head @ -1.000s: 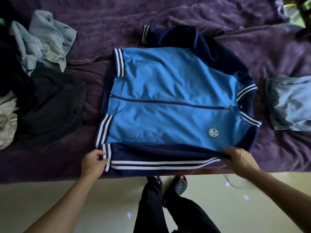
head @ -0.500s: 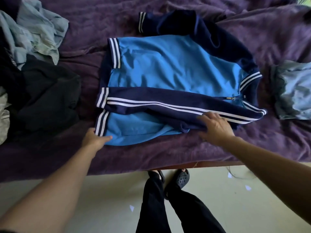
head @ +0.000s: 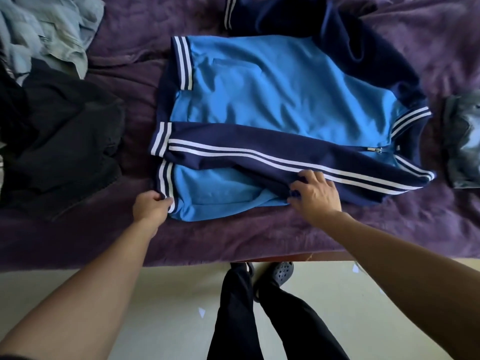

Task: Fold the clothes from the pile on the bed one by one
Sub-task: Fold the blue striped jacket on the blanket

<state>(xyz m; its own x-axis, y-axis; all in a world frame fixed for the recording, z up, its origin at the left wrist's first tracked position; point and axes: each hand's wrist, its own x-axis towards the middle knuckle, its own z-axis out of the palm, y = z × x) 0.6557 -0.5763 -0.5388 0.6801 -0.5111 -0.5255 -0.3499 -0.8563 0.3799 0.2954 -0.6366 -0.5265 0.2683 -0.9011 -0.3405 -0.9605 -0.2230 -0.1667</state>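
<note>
Jacket (head: 272,87), bright blue with navy sleeves, lies spread flat in the middle of the purple bed (head: 259,237), collar to the right. Its near sleeve (head: 246,149) (navy, with two white stripes) is laid across the front, along the zip, while the far sleeve (head: 285,16) lies bunched beyond the body. The left hand (head: 149,207) pinches the striped hem corner at the near left, fingers curled round the cloth. The right hand (head: 315,196) rests on the near edge of the folded sleeve, fingers spread and gripping nothing. To the left sits the pile: a dark garment (head: 59,141) with pale blue clothes (head: 46,29) behind it. A grey-blue folded piece (head: 465,141) lies just right of the collar.
</note>
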